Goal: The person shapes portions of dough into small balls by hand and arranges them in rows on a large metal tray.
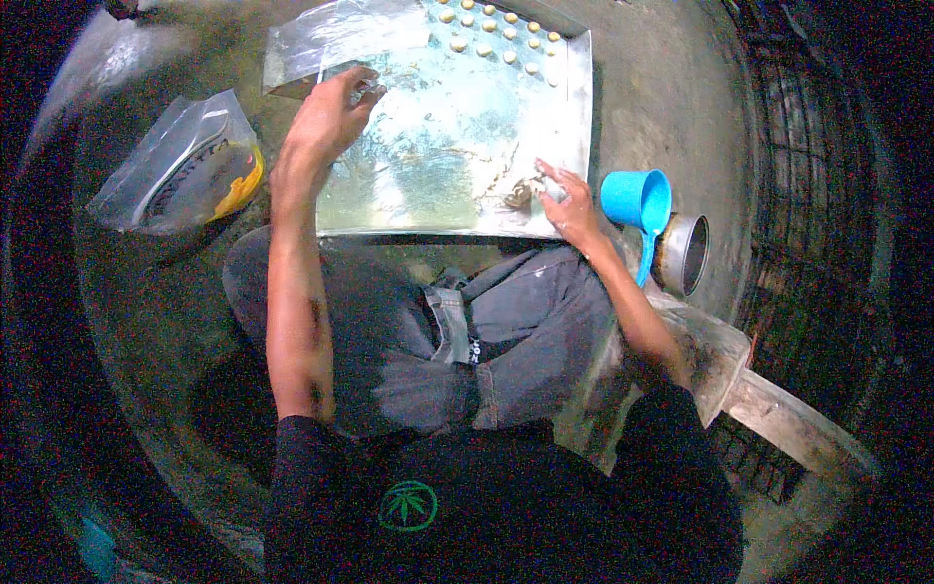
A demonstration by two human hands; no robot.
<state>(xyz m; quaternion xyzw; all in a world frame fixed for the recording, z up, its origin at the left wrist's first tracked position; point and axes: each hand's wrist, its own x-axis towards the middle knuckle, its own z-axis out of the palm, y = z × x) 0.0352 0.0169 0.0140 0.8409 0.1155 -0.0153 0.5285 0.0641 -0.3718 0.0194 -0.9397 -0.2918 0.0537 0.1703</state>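
A shallow metal tray (409, 185) lies in front of my crossed legs, its floor smeared with pale residue. Over its far left part, my left hand (331, 112) is closed with curled fingers. Something whitish and shiny shows at those fingers, too small to make out. At the tray's near right, my right hand (576, 209) has its whitened fingers apart, against the edge of a pale, dough-like lump (508, 192). Several small round dough balls (509, 57) sit in rows at the far right of the tray. A clear plastic sheet (375, 34) covers its far left corner.
Right of the tray stand a blue plastic dipper (632, 198) and a metal pot (693, 255) lying beside its handle. A clear plastic bag (190, 165) with yellow print rests on the floor at left. A low wooden stool or board (715, 350) is by my right arm.
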